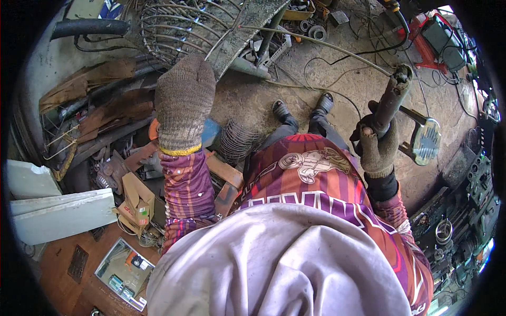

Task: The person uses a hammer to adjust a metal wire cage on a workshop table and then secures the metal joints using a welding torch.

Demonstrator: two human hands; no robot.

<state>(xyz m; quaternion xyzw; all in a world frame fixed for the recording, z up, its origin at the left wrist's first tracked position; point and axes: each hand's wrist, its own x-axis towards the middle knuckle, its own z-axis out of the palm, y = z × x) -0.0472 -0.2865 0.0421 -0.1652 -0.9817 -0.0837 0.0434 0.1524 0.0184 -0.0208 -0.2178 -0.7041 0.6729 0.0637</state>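
Note:
My right hand (380, 150), in a knitted work glove, is closed around the thick tubular handle of an electrode holder (391, 101). A long thin welding rod (332, 46) sticks out of its worn jaw and reaches left towards the bench. My left hand (185, 100), in a brown knitted glove with a yellow cuff edge, is held up at the bench's near edge. Its fingers look curled in, and what they hold, if anything, is hidden. Just beyond it lies a round grille of curved metal wires (184, 27), on the dark, spattered metal bench top (247, 39).
Scrap metal and wood (113, 113) crowd the left side, with white boards (66, 213) below. A wire coil (235, 141) stands near my legs. Cables (337, 87) cross the concrete floor towards a red machine (435, 45). Many tools (469, 210) lie at right.

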